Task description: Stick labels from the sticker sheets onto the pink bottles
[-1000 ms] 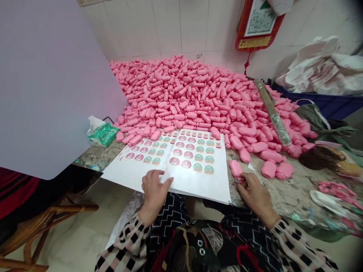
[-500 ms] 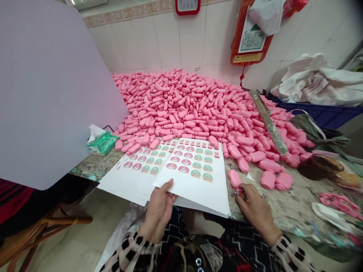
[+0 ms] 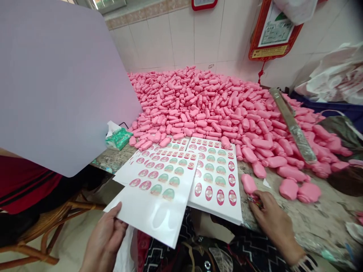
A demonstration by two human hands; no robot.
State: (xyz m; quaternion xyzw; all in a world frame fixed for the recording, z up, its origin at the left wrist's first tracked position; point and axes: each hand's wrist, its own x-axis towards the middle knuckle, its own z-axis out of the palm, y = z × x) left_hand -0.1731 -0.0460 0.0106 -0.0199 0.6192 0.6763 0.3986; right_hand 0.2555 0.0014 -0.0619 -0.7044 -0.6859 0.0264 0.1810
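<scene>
Left hand [image 3: 103, 241] lifts a sticker sheet [image 3: 159, 192]; right hand [image 3: 276, 223] pinches a small piece [image 3: 255, 200] on the bench [image 3: 320, 215].

The sheet carries round pink and green labels, but their writing is too small for reading. It is held above a stack of sheets [image 3: 215, 181], which passes over the front edge of the bench. The right hand closes narrow, just beside one pink bar [image 3: 248, 184]. Behind them, a big pile of pink bars [image 3: 198, 102] lies against the tiled wall [image 3: 181, 37], with a tissue pack [image 3: 119, 138] at its left end.
</scene>
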